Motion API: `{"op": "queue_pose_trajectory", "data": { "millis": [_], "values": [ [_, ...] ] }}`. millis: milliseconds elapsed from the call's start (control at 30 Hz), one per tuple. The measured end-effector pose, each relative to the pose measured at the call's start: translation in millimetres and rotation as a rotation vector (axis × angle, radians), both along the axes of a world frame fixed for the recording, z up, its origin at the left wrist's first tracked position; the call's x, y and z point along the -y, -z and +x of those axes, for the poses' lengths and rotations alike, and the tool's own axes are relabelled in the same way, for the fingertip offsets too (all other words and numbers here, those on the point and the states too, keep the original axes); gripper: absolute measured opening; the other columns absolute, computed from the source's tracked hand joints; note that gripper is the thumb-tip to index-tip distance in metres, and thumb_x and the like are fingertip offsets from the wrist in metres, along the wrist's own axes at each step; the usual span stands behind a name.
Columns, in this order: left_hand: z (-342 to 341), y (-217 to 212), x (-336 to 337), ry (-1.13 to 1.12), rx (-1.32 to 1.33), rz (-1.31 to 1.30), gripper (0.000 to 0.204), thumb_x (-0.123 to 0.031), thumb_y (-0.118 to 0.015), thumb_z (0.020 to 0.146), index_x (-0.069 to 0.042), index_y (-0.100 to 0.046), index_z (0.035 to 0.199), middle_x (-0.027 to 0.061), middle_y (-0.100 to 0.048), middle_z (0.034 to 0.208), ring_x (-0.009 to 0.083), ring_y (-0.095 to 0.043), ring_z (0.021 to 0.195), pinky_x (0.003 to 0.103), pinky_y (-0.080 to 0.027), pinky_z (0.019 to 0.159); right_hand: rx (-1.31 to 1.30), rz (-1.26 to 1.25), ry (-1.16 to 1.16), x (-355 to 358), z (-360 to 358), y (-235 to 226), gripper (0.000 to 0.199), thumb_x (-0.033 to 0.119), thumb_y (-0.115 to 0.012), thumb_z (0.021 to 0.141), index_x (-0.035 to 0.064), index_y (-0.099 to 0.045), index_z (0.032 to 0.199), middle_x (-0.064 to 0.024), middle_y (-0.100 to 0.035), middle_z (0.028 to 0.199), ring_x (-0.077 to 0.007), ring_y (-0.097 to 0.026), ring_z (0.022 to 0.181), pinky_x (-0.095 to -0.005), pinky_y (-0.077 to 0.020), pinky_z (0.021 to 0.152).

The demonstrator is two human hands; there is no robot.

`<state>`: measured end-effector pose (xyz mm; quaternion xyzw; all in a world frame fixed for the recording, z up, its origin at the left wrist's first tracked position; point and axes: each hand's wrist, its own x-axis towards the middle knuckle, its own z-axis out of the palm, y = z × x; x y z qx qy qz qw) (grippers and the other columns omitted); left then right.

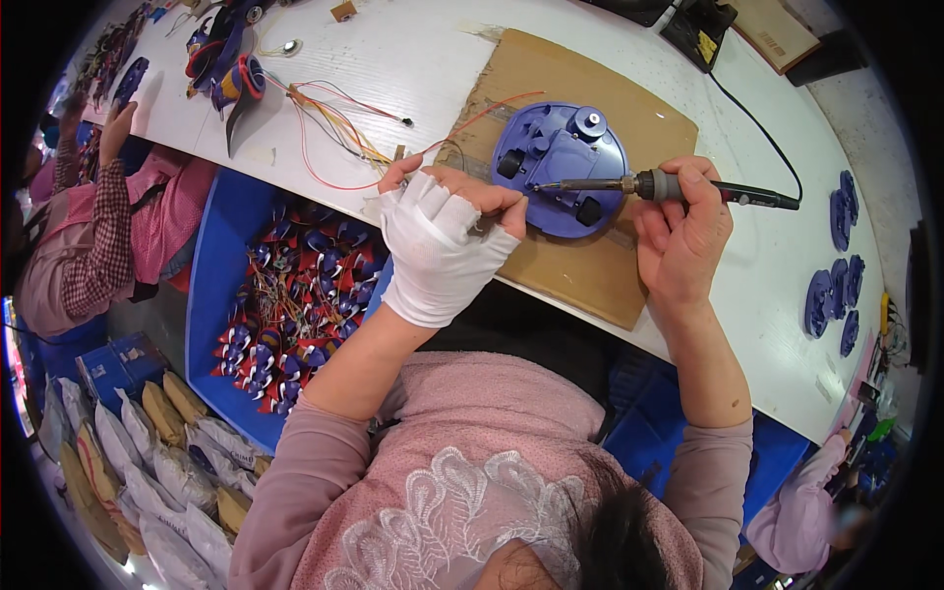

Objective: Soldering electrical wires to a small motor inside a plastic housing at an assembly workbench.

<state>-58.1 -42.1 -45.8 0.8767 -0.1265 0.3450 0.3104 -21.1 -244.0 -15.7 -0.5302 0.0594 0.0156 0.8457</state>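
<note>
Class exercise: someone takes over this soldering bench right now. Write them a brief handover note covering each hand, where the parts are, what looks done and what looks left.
Left hand, in a white fingerless glove: fingers pinched at the left edge of the round purple plastic part; what they pinch is too small to tell.
Right hand: holds the soldering iron, tip on the part.
The part lies on a cardboard sheet on the white table.
Loose coloured wires trail left.
Done: cannot tell. More purple parts wait at right.
</note>
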Motion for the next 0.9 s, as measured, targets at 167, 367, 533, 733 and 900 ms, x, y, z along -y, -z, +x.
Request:
{"op": "queue_pose_trajectory", "data": {
  "millis": [167,367,533,733,900],
  "values": [
    [-2.2,1.7,1.5,-0.002,0.015,0.002,0.02,-0.012,-0.076,0.062,-0.019,-0.06,0.071,-0.0057,-0.054,0.064,0.0145,-0.055,0.065,0.038,-0.036,0.085,0.008,0.026,-0.016,3.3,-0.8,1.6,0.015,0.02,-0.046,0.091,0.007,-0.05,0.086,0.001,-0.044,0.06,-0.0047,-0.022,0.039,-0.0204,-0.0209,0.039],
    [-2.9,2.3,1.8,0.01,0.01,-0.015,0.02,-0.012,-0.076,0.062,-0.019,-0.06,0.072,-0.0059,-0.054,0.064,0.0151,-0.055,0.066,0.038,-0.036,0.085,0.018,0.081,-0.003,7.1,-0.3,1.1,0.015,0.018,-0.051,0.089,0.0031,-0.051,0.085,-0.0013,-0.044,0.06,-0.0058,-0.026,0.041,-0.0216,-0.0221,0.039],
    [-2.7,-4.2,1.3,0.03,-0.005,-0.013,0.018,-0.011,-0.074,0.063,-0.018,-0.061,0.074,-0.0047,-0.056,0.067,0.0172,-0.055,0.07,0.037,-0.037,0.082,0.017,0.07,0.011,8.1,1.1,0.4,0.016,0.019,-0.05,0.09,0.0037,-0.051,0.085,0.0002,-0.042,0.058,-0.0057,-0.025,0.041,-0.0218,-0.0215,0.04],
    [36.4,-32.6,-6.3,-0.118,0.024,0.108,0.011,-0.012,-0.07,0.068,-0.015,-0.063,0.076,0.0011,-0.06,0.074,0.0219,-0.057,0.076,0.036,-0.041,0.075,0.026,0.13,0.04,25.1,9.6,3.5,0.019,0.022,-0.048,0.091,0.0047,-0.055,0.088,0.0018,-0.042,0.058,-0.0051,-0.022,0.039,-0.0205,-0.0214,0.039],
    [86.4,-32.5,-9.3,0.043,-0.204,0.283,0.013,-0.014,-0.07,0.073,-0.005,-0.065,0.082,0.0105,-0.062,0.081,0.0289,-0.059,0.079,0.036,-0.046,0.072,0.011,0.16,0.097,31.8,13.4,0.6,0.021,0.022,-0.048,0.091,0.003,-0.055,0.088,0.0015,-0.042,0.058,-0.0052,-0.024,0.04,-0.0207,-0.0215,0.039]
  ]
}}
